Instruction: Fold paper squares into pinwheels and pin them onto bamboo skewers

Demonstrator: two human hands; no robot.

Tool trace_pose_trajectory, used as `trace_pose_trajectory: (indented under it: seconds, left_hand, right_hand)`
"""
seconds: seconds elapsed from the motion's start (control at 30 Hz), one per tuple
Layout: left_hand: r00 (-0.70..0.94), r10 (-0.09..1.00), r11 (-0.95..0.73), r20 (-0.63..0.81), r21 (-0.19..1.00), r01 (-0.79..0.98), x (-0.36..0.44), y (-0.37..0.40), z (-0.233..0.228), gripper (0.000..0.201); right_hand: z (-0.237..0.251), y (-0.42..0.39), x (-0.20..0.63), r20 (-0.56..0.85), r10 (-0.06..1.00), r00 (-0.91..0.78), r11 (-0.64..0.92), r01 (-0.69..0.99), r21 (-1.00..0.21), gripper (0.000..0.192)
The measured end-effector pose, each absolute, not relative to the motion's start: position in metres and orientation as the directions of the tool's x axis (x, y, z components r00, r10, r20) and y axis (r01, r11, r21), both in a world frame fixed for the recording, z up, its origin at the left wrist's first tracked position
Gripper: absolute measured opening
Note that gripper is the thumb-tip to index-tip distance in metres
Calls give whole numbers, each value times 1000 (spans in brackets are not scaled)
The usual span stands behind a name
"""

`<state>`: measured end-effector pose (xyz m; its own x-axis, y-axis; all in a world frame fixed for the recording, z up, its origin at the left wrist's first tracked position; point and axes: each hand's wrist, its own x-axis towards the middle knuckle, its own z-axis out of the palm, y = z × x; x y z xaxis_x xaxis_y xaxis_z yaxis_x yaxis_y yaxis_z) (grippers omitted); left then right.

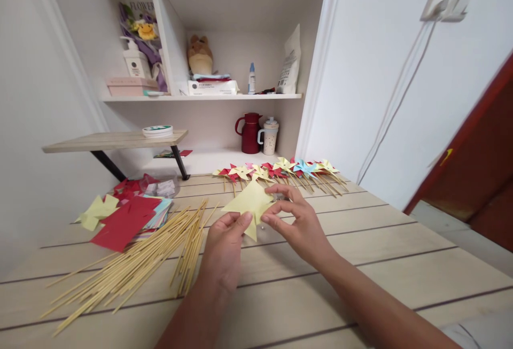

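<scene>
While left grip [225, 242] pinches yellow paper [249, 200], right grip [301, 224] sits ajar.

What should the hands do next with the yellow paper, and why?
Maybe the right hand should bend a corner of the yellow paper inward. That hand is at the paper's edge, the left hand pinches the sheet, and the pinwheels behind look folded.

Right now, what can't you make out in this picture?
Head view: yellow paper, far side hidden by its near face.
Head view: paper's lower left, covered by the left hand.
Head view: white bag, fine print too small.
Head view: reddish panel, cut off by the right edge.
</scene>
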<state>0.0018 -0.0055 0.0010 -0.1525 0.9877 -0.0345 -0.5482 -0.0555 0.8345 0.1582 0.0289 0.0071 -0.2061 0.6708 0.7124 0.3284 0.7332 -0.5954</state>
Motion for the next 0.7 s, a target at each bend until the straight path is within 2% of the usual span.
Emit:
trace_pose_trajectory:
  seconds: [0.47, 0.7]
  left_hand:
    - [-196, 980, -69, -37, 858, -508, 7, -8, 5, 28]
    - [-156, 986, -119, 51, 879, -462, 8, -8, 2, 23]
  right_hand:
    - [9, 27, 157, 733, 657, -178, 744, 307, -593, 14]
    - [9, 27, 156, 735, 655, -177, 747, 296, -595, 15]
